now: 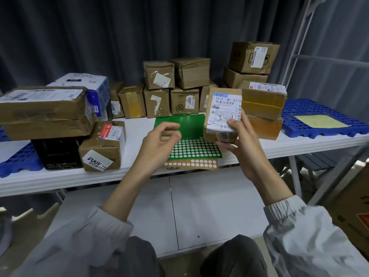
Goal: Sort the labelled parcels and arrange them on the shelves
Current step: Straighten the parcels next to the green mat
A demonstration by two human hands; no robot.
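My right hand [242, 144] grips a small brown parcel [221, 112] with a white shipping label, holding it upright above the white table [127, 172]. My left hand [159, 145] hovers beside it with fingers loosely curled over a green sticker sheet [189, 144]; whether it pinches a sticker I cannot tell. A brown sticker sheet [192, 164] lies under the green one. Several labelled brown parcels [184, 100] stand in rows at the back of the table.
Large parcels [43, 110] and a black box [57, 153] are stacked at the left, next to a labelled box [103, 145]. Yellowish parcels [263, 108] sit at the right. Blue pallets [323, 118] lie at both table ends. A metal shelf frame [299, 47] rises at the right.
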